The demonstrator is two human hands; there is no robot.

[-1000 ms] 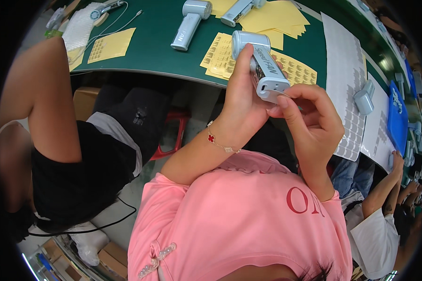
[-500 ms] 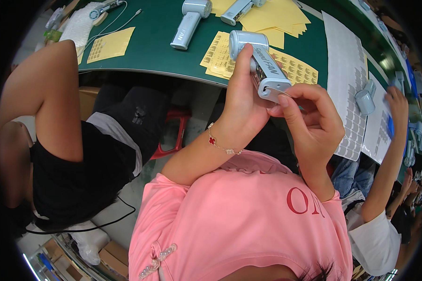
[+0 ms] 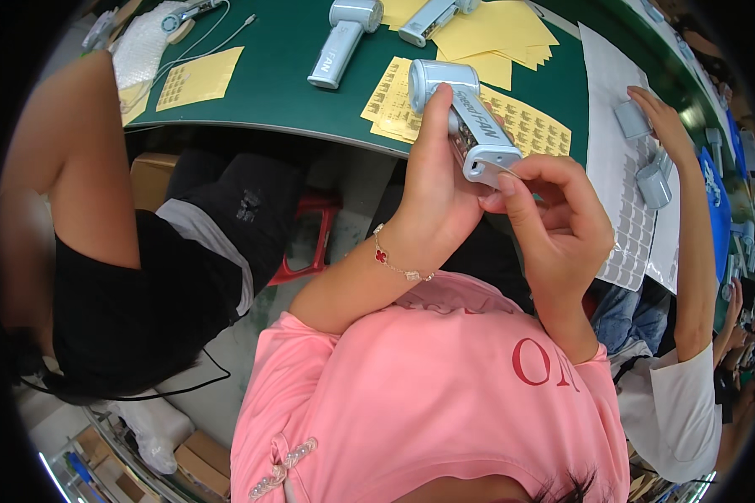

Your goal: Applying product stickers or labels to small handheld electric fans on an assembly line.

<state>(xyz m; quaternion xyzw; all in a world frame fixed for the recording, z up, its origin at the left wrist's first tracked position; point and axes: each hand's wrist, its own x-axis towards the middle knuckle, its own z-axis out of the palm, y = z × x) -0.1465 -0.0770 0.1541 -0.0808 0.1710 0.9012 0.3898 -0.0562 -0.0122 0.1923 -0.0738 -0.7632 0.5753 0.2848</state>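
My left hand (image 3: pixel 440 172) is wrapped round a pale blue handheld fan (image 3: pixel 478 117). The fan's round head points away from me, and its handle end, which has a small port, faces my right hand. At that end my right hand (image 3: pixel 558 205) pinches a small thin film (image 3: pixel 501 167) between thumb and forefinger; whether it is a sticker is hard to see. The film touches or lies very close to the handle end. Beneath the fan, on the table, yellow sheets (image 3: pixel 541 121) carry rows of small grey labels.
A second fan (image 3: pixel 337 54) lies on the green table (image 3: pixel 281 80), and another fan (image 3: pixel 428 21) rests by loose yellow sheets. At left are a cable (image 3: pixel 201 54) and bubble wrap (image 3: pixel 143 50). A co-worker's hand (image 3: pixel 663 121) reaches over white label sheets (image 3: pixel 604 92) at right.
My hands and the fan have barely shifted. The co-worker's hand at right has moved left onto a pale blue part over the white sheets. The person at left has shifted slightly leftward.
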